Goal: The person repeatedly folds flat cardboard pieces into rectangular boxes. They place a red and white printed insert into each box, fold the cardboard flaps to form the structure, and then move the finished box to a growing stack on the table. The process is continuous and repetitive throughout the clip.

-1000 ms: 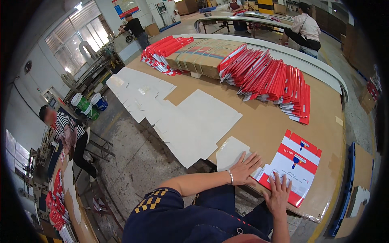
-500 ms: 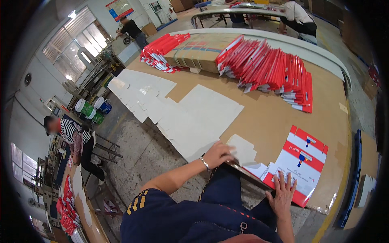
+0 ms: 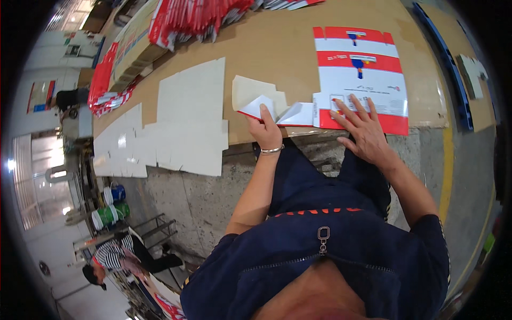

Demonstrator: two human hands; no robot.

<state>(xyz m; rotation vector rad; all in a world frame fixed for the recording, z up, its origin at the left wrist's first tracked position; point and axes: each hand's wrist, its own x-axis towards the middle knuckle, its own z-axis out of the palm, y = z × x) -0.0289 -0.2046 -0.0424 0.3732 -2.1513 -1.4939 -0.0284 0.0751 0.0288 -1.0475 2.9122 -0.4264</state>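
While the right hand is still lying spread on the flat, glossy red-and-white carton blank at the near edge of the brown counter, the left hand, loose earlier, is now pinching its creased, white-lined flap.

The left grip holds a white flap; the right grip (fingers spread) lies on printed carton.

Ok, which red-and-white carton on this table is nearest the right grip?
The single carton at the near edge, mostly flat, with the right grip on it; the others lie in overlapping piles farther back.
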